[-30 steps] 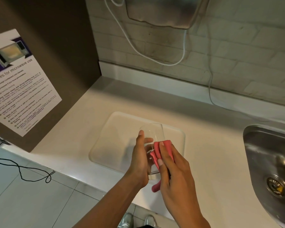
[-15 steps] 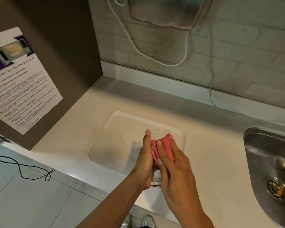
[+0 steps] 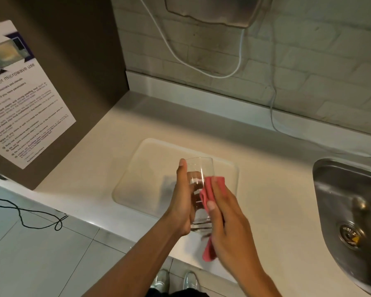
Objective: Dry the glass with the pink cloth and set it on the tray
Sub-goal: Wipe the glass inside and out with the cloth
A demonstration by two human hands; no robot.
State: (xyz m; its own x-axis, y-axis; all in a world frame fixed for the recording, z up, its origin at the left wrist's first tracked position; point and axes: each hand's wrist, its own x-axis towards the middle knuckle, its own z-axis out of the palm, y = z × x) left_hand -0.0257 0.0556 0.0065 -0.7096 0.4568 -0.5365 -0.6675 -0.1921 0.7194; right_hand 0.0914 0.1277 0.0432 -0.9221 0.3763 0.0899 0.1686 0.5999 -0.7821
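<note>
A clear drinking glass is held above the counter's front edge, its open rim pointing away from me. My left hand grips its left side. My right hand presses a pink cloth against the glass's right side; a tail of the cloth hangs out below my palm. The pale, translucent tray lies flat on the counter just behind and under the glass, with nothing on it.
A steel sink with a drain is at the right. A brown side panel with a microwave-use notice stands at the left. White cables hang from a steel wall unit over the tiled wall. Floor and a black cord lie lower left.
The cloth has slid back down the glass, so the rim and upper part show again. A pink tail now hangs below my right hand. Both hands stay over the tray's front edge.
</note>
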